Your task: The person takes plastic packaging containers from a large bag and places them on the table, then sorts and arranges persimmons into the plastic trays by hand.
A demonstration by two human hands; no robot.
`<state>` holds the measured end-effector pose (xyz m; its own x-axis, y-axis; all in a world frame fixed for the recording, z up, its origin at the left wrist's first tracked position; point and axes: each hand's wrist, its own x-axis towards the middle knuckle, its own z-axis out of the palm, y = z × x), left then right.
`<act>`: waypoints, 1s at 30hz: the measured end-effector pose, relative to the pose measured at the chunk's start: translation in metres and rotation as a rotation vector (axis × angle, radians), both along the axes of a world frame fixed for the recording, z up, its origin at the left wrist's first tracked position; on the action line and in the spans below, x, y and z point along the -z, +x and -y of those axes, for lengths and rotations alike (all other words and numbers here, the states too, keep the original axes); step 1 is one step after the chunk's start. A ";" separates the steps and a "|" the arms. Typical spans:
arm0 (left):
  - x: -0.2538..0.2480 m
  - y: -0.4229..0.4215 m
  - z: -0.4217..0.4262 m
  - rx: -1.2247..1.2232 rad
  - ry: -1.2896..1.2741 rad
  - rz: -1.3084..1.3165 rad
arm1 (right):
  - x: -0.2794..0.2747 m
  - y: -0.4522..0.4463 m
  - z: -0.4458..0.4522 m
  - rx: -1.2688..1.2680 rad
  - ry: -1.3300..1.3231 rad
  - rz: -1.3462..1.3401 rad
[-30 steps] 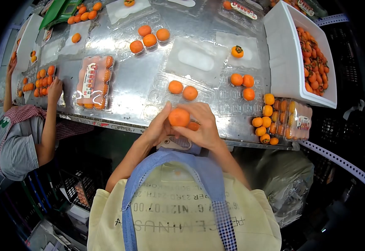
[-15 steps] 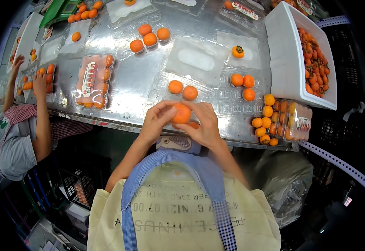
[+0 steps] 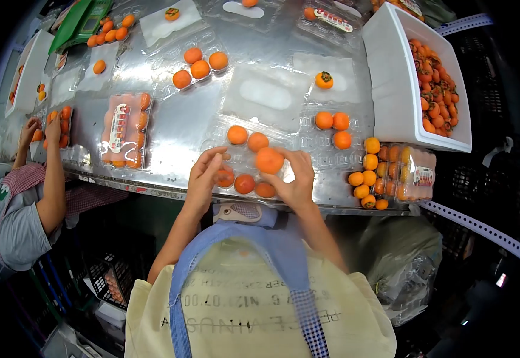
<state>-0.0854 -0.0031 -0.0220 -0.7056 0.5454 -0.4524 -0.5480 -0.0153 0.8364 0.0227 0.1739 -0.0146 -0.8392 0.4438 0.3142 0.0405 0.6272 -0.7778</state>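
Observation:
My right hand [image 3: 296, 181] grips an orange persimmon [image 3: 269, 160] between thumb and fingers, above a clear plastic tray [image 3: 212, 143]. My left hand [image 3: 203, 179] is open at the tray's left side, its fingers apart and nothing between them. Beside its thumb lies a persimmon [image 3: 225, 177], partly covered by the hand. Several more sit in the same tray, among them a front one [image 3: 244, 184] and a back one [image 3: 237, 135]. The tray's lid [image 3: 236, 101], with a pale oval, lies folded back behind it.
At right stands a white foam box [image 3: 385, 89] of persimmons. Loose persimmons [image 3: 369, 178] lie beside a filled pack [image 3: 416, 173]. Another closed pack [image 3: 126, 131] is on the left. A co-worker's hand [image 3: 53, 128] works at the far left. More open trays [image 3: 331, 155] surround mine.
My hands have moved apart. The right hand now holds the persimmon alone, and the left has let go. The view has shifted slightly, and persimmons at the tray's front have come into sight.

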 end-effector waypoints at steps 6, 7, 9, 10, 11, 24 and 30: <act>0.006 0.000 0.004 -0.050 -0.046 0.044 | 0.024 0.013 -0.013 -0.052 -1.100 -0.055; 0.006 0.000 0.003 -0.059 -0.042 0.053 | 0.024 0.014 -0.015 -0.084 -1.199 -0.107; 0.006 0.001 0.002 -0.053 -0.063 0.047 | 0.026 0.016 -0.017 -0.102 -1.301 -0.136; 0.007 0.001 0.002 -0.052 -0.075 0.044 | 0.025 0.017 -0.017 -0.077 -1.370 -0.151; 0.007 0.001 0.002 -0.055 -0.074 0.044 | 0.025 0.018 -0.017 -0.052 -1.440 -0.166; 0.021 -0.018 0.042 -0.226 -0.120 -0.005 | -0.117 0.071 -0.364 0.930 0.777 -0.065; 0.039 -0.015 0.045 -0.216 -0.174 -0.071 | -0.082 0.013 -0.169 0.317 0.114 0.066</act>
<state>-0.1000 -0.0476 -0.0610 -0.8304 0.2977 -0.4709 -0.4872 0.0219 0.8730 0.0353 0.3434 0.0678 -0.6856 0.6506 0.3266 0.2951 0.6585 -0.6923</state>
